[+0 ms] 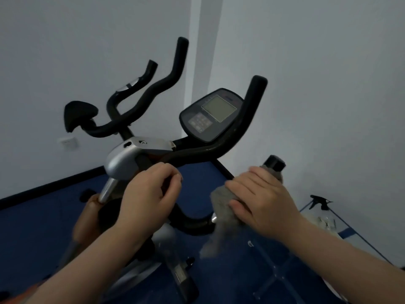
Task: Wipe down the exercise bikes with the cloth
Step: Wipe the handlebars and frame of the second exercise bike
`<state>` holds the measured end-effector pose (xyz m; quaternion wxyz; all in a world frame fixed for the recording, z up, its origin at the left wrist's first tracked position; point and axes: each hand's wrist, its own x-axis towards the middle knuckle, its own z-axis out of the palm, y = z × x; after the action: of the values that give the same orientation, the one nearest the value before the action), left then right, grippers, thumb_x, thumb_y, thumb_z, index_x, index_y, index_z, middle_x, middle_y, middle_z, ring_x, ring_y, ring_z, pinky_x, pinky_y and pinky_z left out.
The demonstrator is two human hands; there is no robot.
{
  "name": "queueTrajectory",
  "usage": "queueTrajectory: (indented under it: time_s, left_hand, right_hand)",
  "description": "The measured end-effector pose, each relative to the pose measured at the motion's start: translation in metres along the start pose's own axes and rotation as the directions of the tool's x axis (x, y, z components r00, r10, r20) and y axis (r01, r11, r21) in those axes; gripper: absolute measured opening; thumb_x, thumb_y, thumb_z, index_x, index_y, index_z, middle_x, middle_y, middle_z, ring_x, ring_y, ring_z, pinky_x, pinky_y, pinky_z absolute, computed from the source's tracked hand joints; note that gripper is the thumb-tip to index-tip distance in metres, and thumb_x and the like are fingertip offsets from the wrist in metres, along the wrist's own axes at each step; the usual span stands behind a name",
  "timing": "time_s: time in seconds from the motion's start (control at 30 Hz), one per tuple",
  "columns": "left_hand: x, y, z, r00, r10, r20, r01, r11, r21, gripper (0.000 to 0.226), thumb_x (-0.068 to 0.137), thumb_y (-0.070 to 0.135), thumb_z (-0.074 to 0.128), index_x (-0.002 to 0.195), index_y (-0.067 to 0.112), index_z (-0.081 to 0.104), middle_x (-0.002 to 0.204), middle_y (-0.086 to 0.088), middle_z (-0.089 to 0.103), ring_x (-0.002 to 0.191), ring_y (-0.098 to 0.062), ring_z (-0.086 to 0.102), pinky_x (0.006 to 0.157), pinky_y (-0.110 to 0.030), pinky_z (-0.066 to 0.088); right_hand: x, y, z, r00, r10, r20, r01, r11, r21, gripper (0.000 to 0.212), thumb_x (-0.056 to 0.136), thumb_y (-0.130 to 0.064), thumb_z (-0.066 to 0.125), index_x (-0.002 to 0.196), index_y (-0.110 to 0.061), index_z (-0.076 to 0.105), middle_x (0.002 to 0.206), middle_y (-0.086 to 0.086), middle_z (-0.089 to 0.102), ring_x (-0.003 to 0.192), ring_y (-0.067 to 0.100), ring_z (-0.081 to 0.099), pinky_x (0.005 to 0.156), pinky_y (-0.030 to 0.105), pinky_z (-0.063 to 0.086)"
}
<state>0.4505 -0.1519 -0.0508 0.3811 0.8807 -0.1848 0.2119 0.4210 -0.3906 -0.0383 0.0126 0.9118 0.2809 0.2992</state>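
A black exercise bike with a silver stem housing fills the middle of the view. Its console with a grey screen sits between the handlebars. My right hand presses a grey cloth around the near right handlebar grip, whose black end sticks out past my fingers. My left hand is curled around the handlebar just below the stem, with no cloth in it. A second bike's handlebars and saddle stand behind to the left.
A clear spray bottle with a dark trigger stands on the floor at the right, by the white wall. The floor is blue matting with a black skirting strip. A wall socket is at the left.
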Motion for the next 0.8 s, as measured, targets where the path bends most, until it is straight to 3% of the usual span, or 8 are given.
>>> queueTrajectory:
  time_s: [0.1, 0.17, 0.27, 0.37, 0.43, 0.53, 0.67, 0.8]
  left_hand:
    - [-0.002, 0.0, -0.001, 0.99, -0.038, -0.139, 0.028, 0.997, -0.073, 0.019, 0.09, 0.03, 0.045, 0.079, 0.025, 0.059, 0.074, 0.013, 0.058, 0.069, -0.006, 0.055, 0.058, -0.028, 0.047]
    - [-0.003, -0.003, -0.002, 0.974, -0.058, -0.22, 0.047, 0.997, -0.054, 0.02, 0.09, 0.027, 0.045, 0.08, 0.021, 0.061, 0.074, 0.012, 0.058, 0.067, -0.006, 0.054, 0.058, -0.032, 0.047]
    - [-0.013, -0.02, -0.01, 0.964, -0.076, -0.253, 0.1, 0.991, 0.087, 0.022, 0.091, 0.029, 0.043, 0.082, 0.02, 0.061, 0.076, 0.009, 0.059, 0.067, -0.009, 0.053, 0.06, -0.032, 0.045]
    - [-0.036, -0.042, -0.018, 0.956, -0.152, -0.249, 0.201, 0.962, 0.183, 0.02, 0.092, 0.029, 0.042, 0.084, 0.024, 0.059, 0.082, 0.011, 0.056, 0.073, -0.011, 0.051, 0.066, -0.029, 0.037]
    - [-0.041, -0.049, -0.019, 0.942, -0.224, -0.251, 0.263, 0.955, 0.135, 0.017, 0.093, 0.032, 0.042, 0.086, 0.026, 0.057, 0.085, 0.015, 0.051, 0.077, -0.008, 0.048, 0.068, -0.027, 0.036]
    - [-0.04, -0.05, -0.017, 0.945, -0.204, -0.255, 0.242, 0.961, 0.13, 0.019, 0.093, 0.035, 0.039, 0.089, 0.027, 0.056, 0.088, 0.017, 0.049, 0.079, -0.002, 0.043, 0.071, -0.025, 0.035]
    - [-0.041, -0.05, -0.018, 0.946, -0.2, -0.255, 0.23, 0.969, 0.094, 0.016, 0.093, 0.033, 0.041, 0.088, 0.027, 0.055, 0.085, 0.018, 0.047, 0.078, 0.001, 0.04, 0.07, -0.019, 0.033]
    - [-0.04, -0.051, -0.019, 0.955, -0.172, -0.24, 0.193, 0.979, 0.068, 0.013, 0.092, 0.03, 0.044, 0.087, 0.027, 0.056, 0.084, 0.018, 0.046, 0.077, 0.004, 0.038, 0.074, -0.008, 0.033]
  right_hand:
    - [0.006, -0.041, 0.006, 0.962, 0.268, 0.059, -0.266, 0.963, -0.038, 0.031, 0.093, -0.026, 0.041, 0.076, -0.015, 0.065, 0.071, 0.004, 0.063, 0.069, 0.024, 0.058, 0.083, 0.042, 0.046]
    - [0.026, -0.087, 0.022, 0.936, 0.302, 0.182, -0.284, 0.951, -0.122, 0.033, 0.089, -0.028, 0.049, 0.058, -0.019, 0.054, 0.051, 0.0, 0.053, 0.047, 0.021, 0.05, 0.057, 0.033, 0.039]
    - [0.051, -0.118, 0.03, 0.89, 0.358, 0.283, -0.331, 0.933, -0.14, 0.038, 0.084, -0.04, 0.062, 0.052, -0.021, 0.053, 0.039, -0.005, 0.049, 0.031, 0.014, 0.044, 0.045, 0.024, 0.028]
    - [0.034, -0.111, 0.017, 0.869, 0.339, 0.361, -0.323, 0.94, -0.105, 0.043, 0.094, -0.047, 0.036, 0.078, -0.018, 0.064, 0.059, -0.005, 0.061, 0.055, 0.015, 0.058, 0.074, 0.035, 0.051]
    - [0.019, -0.107, 0.009, 0.859, 0.333, 0.389, -0.318, 0.942, -0.106, 0.056, 0.089, -0.053, 0.032, 0.095, -0.012, 0.069, 0.073, 0.0, 0.068, 0.076, 0.021, 0.064, 0.093, 0.048, 0.047]
    - [0.036, -0.112, 0.016, 0.824, 0.375, 0.424, -0.327, 0.927, -0.185, 0.047, 0.09, -0.055, 0.049, 0.076, -0.012, 0.063, 0.058, 0.003, 0.062, 0.056, 0.022, 0.059, 0.066, 0.035, 0.048]
    - [0.08, -0.108, 0.05, 0.791, 0.219, 0.572, -0.238, 0.97, -0.043, 0.041, 0.102, -0.036, 0.03, 0.138, -0.017, 0.034, 0.107, 0.01, 0.058, 0.09, 0.028, 0.059, 0.06, 0.035, 0.034]
    - [0.053, -0.11, 0.046, 0.822, 0.314, 0.475, -0.328, 0.943, -0.056, 0.051, 0.095, -0.056, 0.015, 0.112, -0.018, 0.043, 0.072, -0.005, 0.049, 0.053, 0.012, 0.038, 0.045, 0.029, 0.018]
